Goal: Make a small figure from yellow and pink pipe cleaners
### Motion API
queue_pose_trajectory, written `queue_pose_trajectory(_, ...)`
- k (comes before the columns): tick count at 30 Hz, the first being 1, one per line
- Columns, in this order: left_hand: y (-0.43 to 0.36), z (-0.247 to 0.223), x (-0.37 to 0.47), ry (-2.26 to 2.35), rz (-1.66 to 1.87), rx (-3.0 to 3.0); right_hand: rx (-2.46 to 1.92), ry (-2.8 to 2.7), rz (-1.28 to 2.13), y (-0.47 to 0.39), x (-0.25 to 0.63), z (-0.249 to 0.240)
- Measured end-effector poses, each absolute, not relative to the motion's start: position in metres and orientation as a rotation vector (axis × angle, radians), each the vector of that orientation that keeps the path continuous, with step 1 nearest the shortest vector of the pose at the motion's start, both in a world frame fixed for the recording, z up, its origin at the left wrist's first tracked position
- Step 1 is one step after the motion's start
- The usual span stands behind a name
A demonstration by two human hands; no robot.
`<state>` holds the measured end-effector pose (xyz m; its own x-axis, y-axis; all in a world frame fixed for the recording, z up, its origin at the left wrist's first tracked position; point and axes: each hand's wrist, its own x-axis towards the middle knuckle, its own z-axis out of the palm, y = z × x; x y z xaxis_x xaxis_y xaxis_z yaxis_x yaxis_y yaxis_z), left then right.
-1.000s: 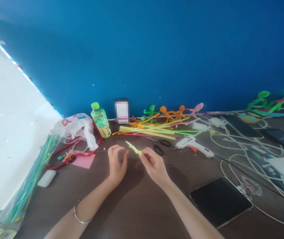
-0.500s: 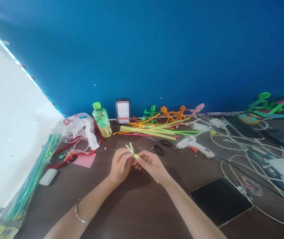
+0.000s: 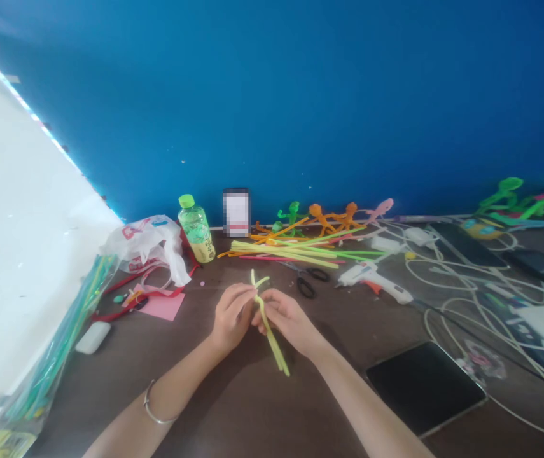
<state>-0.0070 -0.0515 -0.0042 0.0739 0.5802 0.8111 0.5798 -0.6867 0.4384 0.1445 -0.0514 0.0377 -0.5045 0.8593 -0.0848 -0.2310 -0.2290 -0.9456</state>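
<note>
Yellow pipe cleaners (image 3: pixel 273 340) are held between both hands over the brown table. Their two short ends point up, and the long ends hang down toward me. My left hand (image 3: pixel 233 318) pinches them near the crossing, with a silver bangle on that wrist. My right hand (image 3: pixel 288 320) has its fingers closed around them just beside, thumb on top. Behind the hands lies a pile of yellow, green and orange pipe cleaners (image 3: pixel 285 252). Black-handled scissors (image 3: pixel 306 286) rest in front of the pile.
A bottle (image 3: pixel 198 232), a plastic bag (image 3: pixel 150 245) and pink paper (image 3: pixel 161 306) are at the left. To the right are a white glue gun (image 3: pixel 374 280), a black tablet (image 3: pixel 425 388) and tangled cables. Pipe-cleaner figures (image 3: pixel 322 218) stand by the blue wall.
The long ends of the yellow pipe cleaners have swung into view below the hands. The short upper ends have turned and spread. Both hands stay in nearly the same place.
</note>
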Motion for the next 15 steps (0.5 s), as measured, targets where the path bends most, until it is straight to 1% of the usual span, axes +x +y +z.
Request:
queue_pose_trajectory(8,-0.0495,-0.0056,-0.0101,1.167,1.739,2.386,-0.893,-1.258,1.713,-0.0511,0.1442,0.0412)
queue_pose_trajectory(15,-0.0511,-0.0105,-0.0111,1.304,1.645,2.421,-0.952,-1.47,1.387,-0.0479,0.151,0.0321)
